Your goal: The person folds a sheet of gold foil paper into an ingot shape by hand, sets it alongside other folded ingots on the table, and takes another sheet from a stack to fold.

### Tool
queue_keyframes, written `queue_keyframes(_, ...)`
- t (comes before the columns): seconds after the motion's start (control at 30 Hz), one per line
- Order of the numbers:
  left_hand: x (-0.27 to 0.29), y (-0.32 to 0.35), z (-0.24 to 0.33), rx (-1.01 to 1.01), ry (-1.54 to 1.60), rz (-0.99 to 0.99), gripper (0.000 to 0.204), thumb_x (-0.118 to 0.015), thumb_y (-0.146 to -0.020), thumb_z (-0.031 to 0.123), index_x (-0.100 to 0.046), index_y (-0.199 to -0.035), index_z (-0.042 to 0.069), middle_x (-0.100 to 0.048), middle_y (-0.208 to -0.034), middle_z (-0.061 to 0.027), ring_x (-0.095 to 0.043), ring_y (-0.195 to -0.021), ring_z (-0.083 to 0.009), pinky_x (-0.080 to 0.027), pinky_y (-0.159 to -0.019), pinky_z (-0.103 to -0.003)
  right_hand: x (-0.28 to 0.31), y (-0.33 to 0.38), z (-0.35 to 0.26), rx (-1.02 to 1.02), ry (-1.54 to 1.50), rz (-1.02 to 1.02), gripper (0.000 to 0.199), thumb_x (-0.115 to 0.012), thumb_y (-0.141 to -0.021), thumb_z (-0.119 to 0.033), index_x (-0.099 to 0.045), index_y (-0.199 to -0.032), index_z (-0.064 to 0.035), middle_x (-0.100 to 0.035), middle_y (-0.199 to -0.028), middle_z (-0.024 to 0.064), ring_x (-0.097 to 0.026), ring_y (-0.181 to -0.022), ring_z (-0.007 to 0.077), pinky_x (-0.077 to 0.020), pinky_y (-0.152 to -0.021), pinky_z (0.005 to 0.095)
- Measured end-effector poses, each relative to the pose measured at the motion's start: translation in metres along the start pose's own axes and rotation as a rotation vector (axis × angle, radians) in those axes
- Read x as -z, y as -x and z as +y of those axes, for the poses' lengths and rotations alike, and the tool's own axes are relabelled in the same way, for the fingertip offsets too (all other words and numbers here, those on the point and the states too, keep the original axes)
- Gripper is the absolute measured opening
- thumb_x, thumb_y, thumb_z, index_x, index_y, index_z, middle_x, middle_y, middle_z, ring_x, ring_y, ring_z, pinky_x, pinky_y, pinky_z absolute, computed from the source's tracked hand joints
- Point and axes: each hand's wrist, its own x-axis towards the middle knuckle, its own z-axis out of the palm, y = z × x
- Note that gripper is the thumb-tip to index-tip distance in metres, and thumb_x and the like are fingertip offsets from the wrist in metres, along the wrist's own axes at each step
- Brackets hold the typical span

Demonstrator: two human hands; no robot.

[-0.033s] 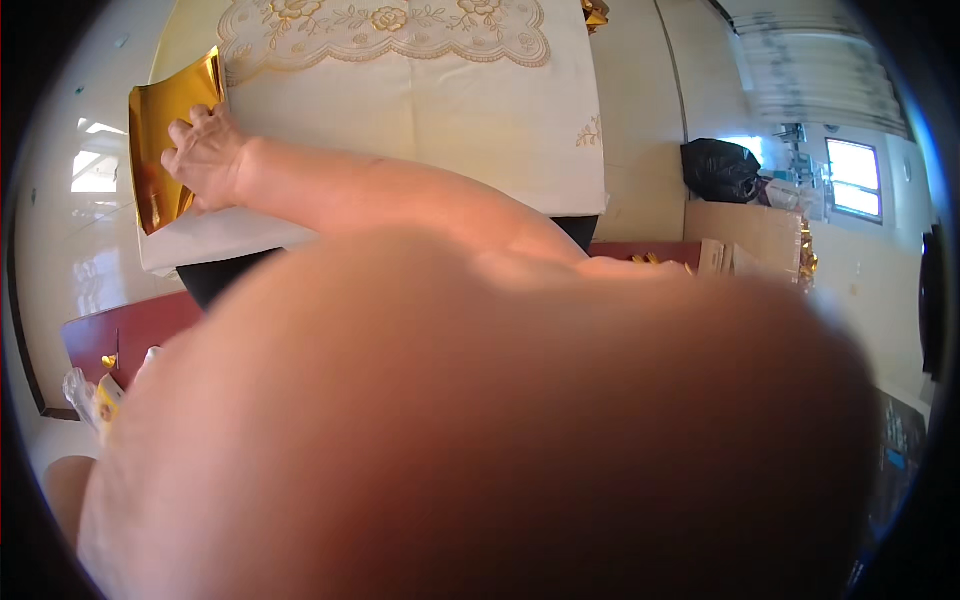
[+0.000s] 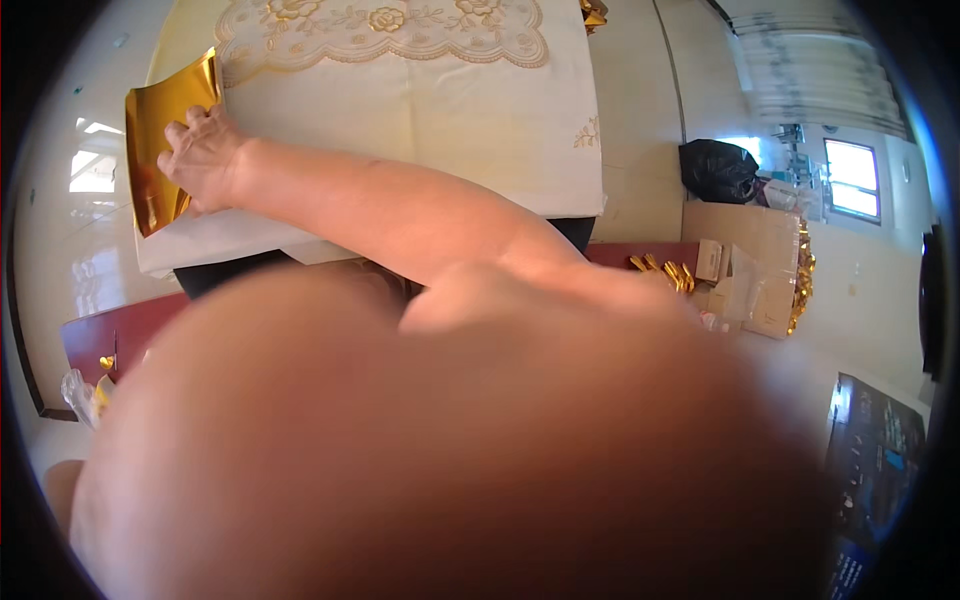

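Your hand (image 2: 200, 160) is upper left of the frame, fingers curled flat on the gold foil sheet (image 2: 160, 130) at the tablecloth (image 2: 430, 110) edge. Which hand: can't tell. Sheet not yet lifted or folded.

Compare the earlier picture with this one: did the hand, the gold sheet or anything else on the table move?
Nothing visibly changed. The hand rests on the gold sheet at the left edge of the white tablecloth, just as before, with the arm stretched across. Which hand it is cannot be told; a blurred shape close to the camera fills the lower part of both pictures.
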Motion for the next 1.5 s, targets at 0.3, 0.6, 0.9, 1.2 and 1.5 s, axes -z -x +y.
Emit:
queue_keyframes(0.3,0.042,0.023,-0.027,0.21,0.197,-0.131,0.048,-0.084,-0.084,0.031,-0.076,-0.122,0.003,-0.079,-0.095,-0.0135,-0.077,-0.08,-0.0326,-0.057,-0.067,-0.045,-0.015,0.009,-0.005,-0.019,0.026,0.092,0.057,-0.086,-0.084,-0.047,-0.075,-0.128,-0.0107,-0.066,-0.131,0.0137,-0.058,-0.129,0.04,-0.0476,-0.103,0.0593)
queue_keyframes(0.6,-0.058,0.042,-0.154,0.668,0.662,0.157,0.029,-0.062,-0.104,0.006,-0.07,-0.131,0.001,-0.078,-0.093,-0.0164,-0.074,-0.077,-0.0279,-0.059,-0.071,-0.037,0.002,0.03,0.002,0.061,-0.026,0.055,0.022,-0.069,-0.09,-0.023,-0.082,-0.103,-0.0115,-0.07,-0.117,0.0134,-0.066,-0.118,0.0338,-0.0497,-0.101,0.0496)
queue_keyframes(0.9,-0.118,0.063,-0.211,0.934,0.323,0.917,0.025,-0.071,-0.105,0.017,-0.077,-0.125,0.003,-0.078,-0.101,-0.0076,-0.071,-0.084,-0.0119,-0.057,-0.075,-0.027,0.011,0.045,0.036,0.136,-0.307,0.204,0.021,-0.078,-0.089,-0.027,-0.083,-0.094,-0.007,-0.072,-0.107,0.0088,-0.068,-0.108,0.0296,-0.0498,-0.104,0.0451)
queue_keyframes(1.2,-0.134,0.048,-0.225,0.954,0.333,1.034,0.02,-0.076,-0.096,0.014,-0.082,-0.112,0.005,-0.076,-0.101,-0.0134,-0.074,-0.093,-0.0268,-0.059,-0.084,-0.039,0.006,0.046,0.044,0.097,-0.49,0.13,0.02,-0.071,-0.096,-0.022,-0.085,-0.095,-0.008,-0.075,-0.108,0.0088,-0.069,-0.111,0.0283,-0.0512,-0.105,0.0458)
queue_keyframes(1.5,-0.135,0.044,-0.219,0.947,-0.046,0.911,0.047,-0.087,-0.085,0.019,-0.076,-0.131,0.014,-0.067,-0.133,-0.0112,-0.06,-0.128,-0.033,-0.054,-0.104,-0.045,0.03,0.05,0.049,0.142,-0.433,0.619,0.006,-0.071,-0.088,-0.007,-0.074,-0.093,-0.0041,-0.075,-0.101,0.0132,-0.072,-0.104,0.0327,-0.055,-0.099,0.0453)
